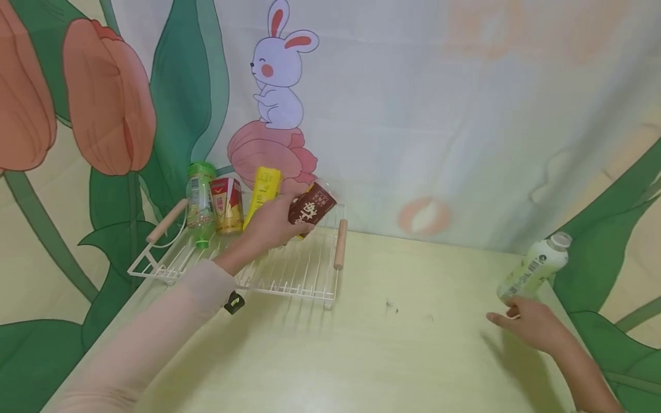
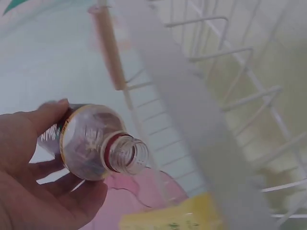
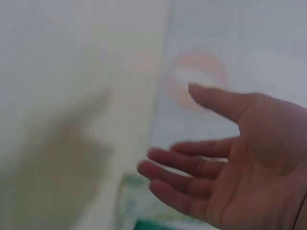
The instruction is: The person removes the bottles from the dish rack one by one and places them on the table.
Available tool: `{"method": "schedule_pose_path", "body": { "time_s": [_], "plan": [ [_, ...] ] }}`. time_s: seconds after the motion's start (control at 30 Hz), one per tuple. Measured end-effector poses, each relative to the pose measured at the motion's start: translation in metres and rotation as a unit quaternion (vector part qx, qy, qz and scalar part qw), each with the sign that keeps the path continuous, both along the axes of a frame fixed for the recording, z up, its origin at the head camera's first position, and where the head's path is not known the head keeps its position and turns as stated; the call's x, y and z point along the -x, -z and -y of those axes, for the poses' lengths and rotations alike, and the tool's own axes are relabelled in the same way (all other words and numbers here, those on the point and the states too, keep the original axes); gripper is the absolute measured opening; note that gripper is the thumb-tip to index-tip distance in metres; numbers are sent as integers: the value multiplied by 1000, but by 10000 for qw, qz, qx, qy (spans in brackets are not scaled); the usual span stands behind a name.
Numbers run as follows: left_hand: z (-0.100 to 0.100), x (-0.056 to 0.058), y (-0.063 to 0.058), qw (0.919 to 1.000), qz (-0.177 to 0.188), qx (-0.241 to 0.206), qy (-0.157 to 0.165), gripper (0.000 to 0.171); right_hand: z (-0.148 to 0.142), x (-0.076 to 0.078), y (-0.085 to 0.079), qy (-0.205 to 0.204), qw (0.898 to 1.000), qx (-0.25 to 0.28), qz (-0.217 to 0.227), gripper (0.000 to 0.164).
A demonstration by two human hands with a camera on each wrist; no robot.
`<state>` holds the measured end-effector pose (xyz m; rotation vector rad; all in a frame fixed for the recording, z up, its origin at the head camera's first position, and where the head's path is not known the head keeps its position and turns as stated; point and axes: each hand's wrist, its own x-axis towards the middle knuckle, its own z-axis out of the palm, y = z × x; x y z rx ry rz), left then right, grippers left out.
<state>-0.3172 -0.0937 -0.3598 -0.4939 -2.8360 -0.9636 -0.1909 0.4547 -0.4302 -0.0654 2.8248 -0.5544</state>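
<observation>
My left hand (image 1: 273, 223) grips a clear plastic bottle (image 1: 316, 207) with a dark brown label, tilted above the right part of a white wire rack (image 1: 289, 289). In the left wrist view, thumb and fingers curl round the bottle (image 2: 93, 139), whose uncapped mouth points toward the camera. Left of that hand, a yellow container (image 1: 265, 186), a red-and-yellow container (image 1: 227, 205) and a green-capped clear bottle (image 1: 200, 198) stand in the rack. My right hand (image 1: 534, 324) holds nothing, its fingers spread loosely in the right wrist view. Near it stands a pale green bottle (image 1: 537, 264).
Wooden handles (image 1: 341, 244) rise at both ends of the rack. A small black object (image 1: 234, 302) lies by its front edge. The pale table (image 1: 413, 355) meets a printed curtain (image 1: 382, 132) at the back. Small dark specks mark the tabletop.
</observation>
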Motion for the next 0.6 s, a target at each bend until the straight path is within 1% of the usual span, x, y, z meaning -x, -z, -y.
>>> {"method": "schedule_pose_path", "body": {
  "time_s": [0.07, 0.13, 0.2, 0.27, 0.37, 0.43, 0.53, 0.6],
  "plan": [
    [-4, -8, -7, 9995, -205, 5, 235, 82, 27, -3, -18, -433, 9987, 276, 8, 77],
    [-8, -16, -14, 9981, -337, 93, 498, 79, 55, -4, -34, -895, 9947, 445, -244, 71],
    [-14, -24, -20, 9959, -450, 299, 723, 77, 82, -4, -50, -1306, 9878, 374, -755, 67],
    [-21, -31, -25, 9932, -544, 455, 921, 76, 107, -1, -66, -1543, 9784, 127, -1369, 67],
    [-31, -39, -34, 9892, -747, 621, 1096, 73, 140, 6, -89, -1688, 9592, -207, -2258, 71],
    [-37, -43, -38, 9871, -876, 680, 1155, 71, 159, 13, -100, -1798, 9435, -336, -2762, 74],
    [-45, -46, -42, 9833, -1030, 843, 1240, 69, 182, 24, -108, -2062, 9152, -390, -3440, 81],
    [-51, -47, -43, 9802, -1104, 1009, 1296, 68, 196, 31, -110, -2246, 8996, -411, -3723, 84]
  ]
}}
